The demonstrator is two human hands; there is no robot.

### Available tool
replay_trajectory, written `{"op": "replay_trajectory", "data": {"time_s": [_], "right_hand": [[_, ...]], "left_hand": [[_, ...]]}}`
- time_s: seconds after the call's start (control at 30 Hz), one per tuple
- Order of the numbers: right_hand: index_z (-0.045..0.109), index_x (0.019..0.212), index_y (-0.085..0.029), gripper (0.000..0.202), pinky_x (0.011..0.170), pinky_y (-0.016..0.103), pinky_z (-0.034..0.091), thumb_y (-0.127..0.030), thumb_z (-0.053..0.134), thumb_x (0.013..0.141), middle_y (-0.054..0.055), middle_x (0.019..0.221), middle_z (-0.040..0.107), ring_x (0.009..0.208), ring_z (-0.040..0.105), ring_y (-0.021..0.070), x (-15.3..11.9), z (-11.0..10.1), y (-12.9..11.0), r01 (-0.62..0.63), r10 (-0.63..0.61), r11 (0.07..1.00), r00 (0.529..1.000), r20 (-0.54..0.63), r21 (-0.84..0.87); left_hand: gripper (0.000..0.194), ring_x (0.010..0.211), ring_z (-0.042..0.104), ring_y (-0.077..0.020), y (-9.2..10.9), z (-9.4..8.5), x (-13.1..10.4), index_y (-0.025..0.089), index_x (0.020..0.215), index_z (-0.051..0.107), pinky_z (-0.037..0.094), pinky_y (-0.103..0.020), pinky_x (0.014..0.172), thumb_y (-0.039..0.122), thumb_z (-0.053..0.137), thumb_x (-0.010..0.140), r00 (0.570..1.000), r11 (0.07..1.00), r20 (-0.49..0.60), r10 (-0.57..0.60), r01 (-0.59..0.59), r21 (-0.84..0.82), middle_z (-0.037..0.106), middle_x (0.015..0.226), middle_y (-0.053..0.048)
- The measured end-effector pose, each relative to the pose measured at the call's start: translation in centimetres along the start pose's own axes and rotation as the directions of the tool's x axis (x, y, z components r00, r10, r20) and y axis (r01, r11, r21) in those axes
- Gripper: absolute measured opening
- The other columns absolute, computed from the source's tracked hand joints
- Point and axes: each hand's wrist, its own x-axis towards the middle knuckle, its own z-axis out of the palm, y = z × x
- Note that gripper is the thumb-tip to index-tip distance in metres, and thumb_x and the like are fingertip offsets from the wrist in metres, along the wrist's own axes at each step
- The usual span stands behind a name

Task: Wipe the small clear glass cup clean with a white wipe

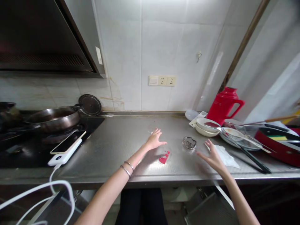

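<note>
My fingers (157, 132) are spread wide on both sides and hold nothing: the left hand (154, 141) hovers flat over the brushed steel counter (112, 147) just above the small red jagged piece (164, 157), while the right hand (212, 157) floats palm-down between the glass ashtray (189, 142) and the crumpled white napkin (226, 156). The red piece lies flat near the counter's front edge, apparently plastic or torn paper, though I can't tell which. Stacked white bowls (206, 126) and a glossy red thermos (224, 104) crowd the right end, probably parked there to keep the middle free.
</note>
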Motion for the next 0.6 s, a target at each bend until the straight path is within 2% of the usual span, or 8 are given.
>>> {"op": "replay_trajectory", "data": {"time_s": [0.1, 0.23, 0.4, 0.5, 0.6], "right_hand": [[0.011, 0.146, -0.016, 0.101, 0.103, 0.051, 0.034, -0.055, 0.064, 0.068, 0.020, 0.136, 0.044, 0.128, 0.041, 0.0346, 0.6, 0.0, 0.7, -0.019, 0.020, 1.000, 0.992, 0.127, -0.010], [0.012, 0.146, -0.018, 0.100, 0.104, 0.050, 0.034, -0.050, 0.066, 0.068, 0.018, 0.136, 0.047, 0.126, 0.044, 0.0314, 2.2, 0.3, 0.6, 0.008, -0.008, 1.000, 0.973, 0.230, 0.004], [0.014, 0.146, -0.017, 0.105, 0.103, 0.048, 0.035, -0.046, 0.072, 0.063, 0.016, 0.129, 0.053, 0.123, 0.048, 0.0312, 4.0, 0.8, 1.0, -0.007, 0.000, 1.000, 0.962, 0.271, 0.026], [0.016, 0.145, -0.015, 0.107, 0.101, 0.047, 0.037, -0.044, 0.075, 0.061, 0.018, 0.127, 0.055, 0.120, 0.051, 0.0307, 4.6, 1.2, 1.3, -0.037, 0.025, 0.999, 0.957, 0.289, 0.039], [0.018, 0.145, -0.014, 0.105, 0.099, 0.045, 0.040, -0.043, 0.075, 0.062, 0.019, 0.125, 0.056, 0.117, 0.054, 0.0305, 4.9, 1.5, 1.4, -0.050, 0.030, 0.997, 0.955, 0.295, 0.062]], "left_hand": [[0.089, 0.140, 0.022, -0.0289, 3.2, 3.3, 2.8, 0.006, 0.131, 0.045, 0.025, -0.039, 0.113, 0.065, 0.062, 0.067, 0.988, 0.999, 0.153, 0.018, -0.010, -0.052, 0.034, 0.145, -0.021], [0.095, 0.139, 0.022, -0.0328, 5.4, 7.1, 5.8, 0.005, 0.133, 0.042, 0.023, -0.041, 0.113, 0.064, 0.067, 0.062, 0.963, 0.998, 0.265, 0.051, -0.038, -0.056, 0.032, 0.146, -0.023], [0.092, 0.134, 0.032, -0.0365, 6.1, 10.3, 8.1, 0.008, 0.128, 0.047, 0.028, -0.043, 0.110, 0.062, 0.072, 0.058, 0.966, 0.996, 0.254, 0.051, -0.030, -0.086, 0.041, 0.140, -0.023], [0.087, 0.129, 0.040, -0.0367, 6.1, 11.3, 9.1, 0.009, 0.122, 0.052, 0.031, -0.043, 0.107, 0.060, 0.074, 0.056, 0.971, 0.993, 0.228, 0.069, -0.044, -0.114, 0.051, 0.132, -0.022], [0.079, 0.121, 0.047, -0.0357, 5.8, 12.0, 9.8, 0.009, 0.116, 0.058, 0.033, -0.043, 0.105, 0.058, 0.075, 0.056, 0.965, 0.978, 0.211, 0.156, -0.120, -0.174, 0.058, 0.123, -0.020]]}}
